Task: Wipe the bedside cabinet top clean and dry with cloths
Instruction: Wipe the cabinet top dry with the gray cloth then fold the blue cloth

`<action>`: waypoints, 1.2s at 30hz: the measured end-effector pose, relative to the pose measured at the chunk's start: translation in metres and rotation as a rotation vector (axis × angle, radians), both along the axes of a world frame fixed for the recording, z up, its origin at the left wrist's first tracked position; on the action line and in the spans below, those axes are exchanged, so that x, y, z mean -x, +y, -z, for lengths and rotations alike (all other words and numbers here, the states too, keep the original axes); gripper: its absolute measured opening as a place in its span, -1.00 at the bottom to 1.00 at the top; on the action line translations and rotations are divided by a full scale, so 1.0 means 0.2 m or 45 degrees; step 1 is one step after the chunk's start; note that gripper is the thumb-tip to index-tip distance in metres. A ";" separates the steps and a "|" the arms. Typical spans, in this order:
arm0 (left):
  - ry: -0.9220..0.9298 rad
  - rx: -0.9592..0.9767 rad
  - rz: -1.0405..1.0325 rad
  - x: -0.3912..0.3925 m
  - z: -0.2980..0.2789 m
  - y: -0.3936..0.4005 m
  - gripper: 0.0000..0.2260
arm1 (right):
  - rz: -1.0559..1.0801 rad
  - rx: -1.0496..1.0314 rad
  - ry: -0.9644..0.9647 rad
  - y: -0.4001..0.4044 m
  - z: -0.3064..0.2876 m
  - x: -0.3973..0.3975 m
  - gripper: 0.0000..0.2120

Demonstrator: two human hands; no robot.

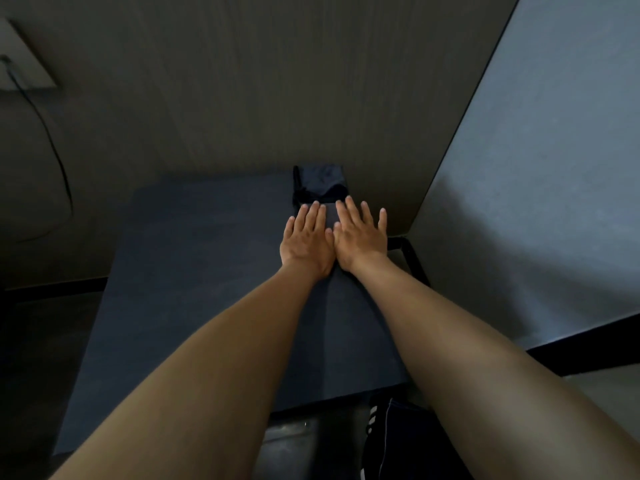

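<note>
The bedside cabinet top (194,271) is a dark, flat surface filling the middle of the view. My left hand (306,239) and my right hand (360,237) lie palm down side by side near its back right corner, thumbs touching and fingers spread. Just beyond my fingertips a dark bundled cloth (320,183) rests against the wall. In the dim light I cannot tell whether another cloth lies under my palms. Both forearms stretch in from the bottom of the view.
A brown wall panel (259,98) stands right behind the cabinet. A pale wall (554,168) runs along the right, with a black frame bar (414,258) at its foot. At the left, a black cable (52,143) hangs from a wall plate (24,60). Dark clothing with white stripes (388,441) is below the front edge.
</note>
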State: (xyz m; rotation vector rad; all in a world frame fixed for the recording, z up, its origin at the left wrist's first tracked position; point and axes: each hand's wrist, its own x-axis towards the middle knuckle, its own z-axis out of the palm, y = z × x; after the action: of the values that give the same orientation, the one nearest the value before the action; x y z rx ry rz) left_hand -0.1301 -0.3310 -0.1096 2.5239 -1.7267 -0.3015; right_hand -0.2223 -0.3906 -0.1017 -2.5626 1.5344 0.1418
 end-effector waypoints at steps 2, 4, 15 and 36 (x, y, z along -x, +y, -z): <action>0.001 0.002 0.008 0.00 0.00 0.00 -0.49 | 0.009 -0.011 -0.010 0.01 -0.01 0.00 -0.47; 0.013 0.001 0.013 0.01 0.00 0.03 -0.49 | 0.015 -0.031 -0.017 0.04 -0.01 0.01 -0.47; 0.038 0.001 -0.006 0.06 0.00 0.39 -0.49 | -0.028 0.040 -0.039 0.39 0.00 0.07 -0.46; 0.020 -0.038 -0.157 -0.34 0.00 0.60 -0.49 | -0.232 0.236 0.218 0.57 -0.01 -0.39 -0.46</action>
State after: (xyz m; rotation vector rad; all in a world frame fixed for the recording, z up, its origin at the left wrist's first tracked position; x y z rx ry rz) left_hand -0.0621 -0.2103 -0.1104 2.6276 -1.5640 -0.3401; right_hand -0.1435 -0.2776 -0.0996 -2.9041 1.4264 0.2573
